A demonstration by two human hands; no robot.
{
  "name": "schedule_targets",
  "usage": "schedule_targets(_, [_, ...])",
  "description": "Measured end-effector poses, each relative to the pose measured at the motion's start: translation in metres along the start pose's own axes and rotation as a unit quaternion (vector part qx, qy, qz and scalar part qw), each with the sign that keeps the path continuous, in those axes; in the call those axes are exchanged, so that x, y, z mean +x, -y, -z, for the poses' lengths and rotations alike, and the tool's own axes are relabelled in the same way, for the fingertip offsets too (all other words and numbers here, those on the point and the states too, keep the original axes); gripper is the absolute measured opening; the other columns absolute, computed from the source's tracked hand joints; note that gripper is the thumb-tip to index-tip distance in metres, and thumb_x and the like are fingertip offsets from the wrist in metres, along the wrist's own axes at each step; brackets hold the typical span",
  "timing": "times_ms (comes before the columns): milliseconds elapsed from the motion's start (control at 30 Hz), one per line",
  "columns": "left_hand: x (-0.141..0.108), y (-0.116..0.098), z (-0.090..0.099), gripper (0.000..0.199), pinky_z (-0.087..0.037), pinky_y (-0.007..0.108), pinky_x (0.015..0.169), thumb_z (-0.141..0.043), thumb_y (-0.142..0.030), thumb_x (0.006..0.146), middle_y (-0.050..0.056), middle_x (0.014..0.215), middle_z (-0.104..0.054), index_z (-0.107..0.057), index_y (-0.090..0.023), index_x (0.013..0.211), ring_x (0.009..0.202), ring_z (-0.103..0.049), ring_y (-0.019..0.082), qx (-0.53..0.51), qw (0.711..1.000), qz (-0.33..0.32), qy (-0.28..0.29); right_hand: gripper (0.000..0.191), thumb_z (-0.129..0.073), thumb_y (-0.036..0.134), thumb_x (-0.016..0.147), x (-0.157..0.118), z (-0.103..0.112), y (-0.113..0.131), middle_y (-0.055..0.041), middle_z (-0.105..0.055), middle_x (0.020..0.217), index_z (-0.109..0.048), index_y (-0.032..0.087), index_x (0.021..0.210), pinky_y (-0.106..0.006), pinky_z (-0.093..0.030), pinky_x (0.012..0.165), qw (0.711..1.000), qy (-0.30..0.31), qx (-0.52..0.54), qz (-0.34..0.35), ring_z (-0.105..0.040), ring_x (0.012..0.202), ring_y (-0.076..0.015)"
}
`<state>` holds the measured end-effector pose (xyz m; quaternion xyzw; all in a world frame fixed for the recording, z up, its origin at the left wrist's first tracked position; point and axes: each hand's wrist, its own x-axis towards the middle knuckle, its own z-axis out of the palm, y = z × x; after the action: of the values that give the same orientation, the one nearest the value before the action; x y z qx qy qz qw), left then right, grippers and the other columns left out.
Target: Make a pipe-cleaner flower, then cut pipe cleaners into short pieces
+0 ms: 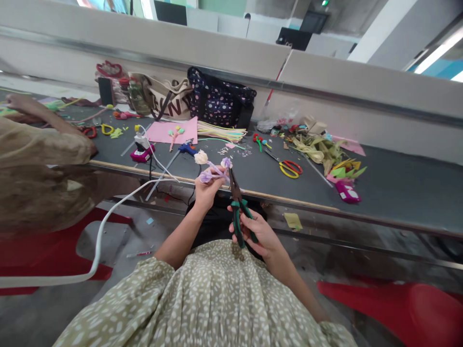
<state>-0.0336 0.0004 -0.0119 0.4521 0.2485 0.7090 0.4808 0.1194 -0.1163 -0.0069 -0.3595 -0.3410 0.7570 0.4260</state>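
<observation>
Speckled green clothing (217,299) faces the dark table (398,193), where a canvas bag (174,107) bears partly hidden lettering, its N legible. Hands apart, the right hand (257,231) grips green-handled pliers (236,193); the left hand (207,191) pinches craft flowers (206,177) at the table's front edge, beside the pliers' tips.

We've got pliers (236,193) w/ dull dark metal jaws & smooth, plastic-look grips (236,219). Our flowers (201,157) look soft, fuzzy. Table (405,188)'s matt, smooth; edge strip (296,201)'s wood-look. Scissors (282,164): handles smooth, plastic-look. Pink paper (155,132)'s matt. We see cloth in dotted bag (220,99) & our top (217,299); red stool (379,299)'s smooth plastic, slight sheen.
</observation>
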Motion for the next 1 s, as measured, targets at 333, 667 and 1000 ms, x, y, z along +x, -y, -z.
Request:
schedule_targets(333, [0.0016,0.0006,-0.0046,0.020,-0.052,0.022,0.067,-0.081,-0.026,0.068,0.003,0.088,-0.072,-0.074,-0.019,0.084,0.073,-0.064,0.011,-0.106,0.991,0.086,0.009,0.041,-0.066,0.043,0.087,0.0023,-0.0011,0.0008,-0.0050,-0.072,0.077,-0.064,0.019,0.121,-0.026,-0.051,0.052,1.000,-0.006,-0.001,0.007,-0.065,0.054,-0.0142])
schedule_targets(667, [0.0053,0.0085,-0.0002,0.028,-0.051,0.020,0.063,-0.087,-0.031,0.062,-0.001,0.077,-0.068,-0.071,-0.019,0.081,0.065,-0.060,0.008,-0.113,0.987,0.116,0.016,0.044,-0.068,0.044,0.085,0.0035,-0.0009,0.0015,-0.0043,-0.072,0.077,-0.064,0.020,0.122,-0.026,-0.052,0.053,1.000,-0.010,-0.002,0.002,-0.065,0.053,-0.0138])
schedule_targets(1000, [0.0060,0.0076,0.0016,0.028,-0.055,0.025,0.074,-0.088,-0.032,0.060,0.001,0.086,-0.072,-0.073,-0.021,0.081,0.077,-0.066,0.011,-0.101,0.989,0.109,0.019,0.045,-0.070,0.041,0.085,0.0032,-0.0029,-0.0004,-0.0048,-0.073,0.080,-0.063,0.020,0.124,-0.026,-0.053,0.055,1.000,-0.018,-0.011,0.017,-0.065,0.053,-0.0128])
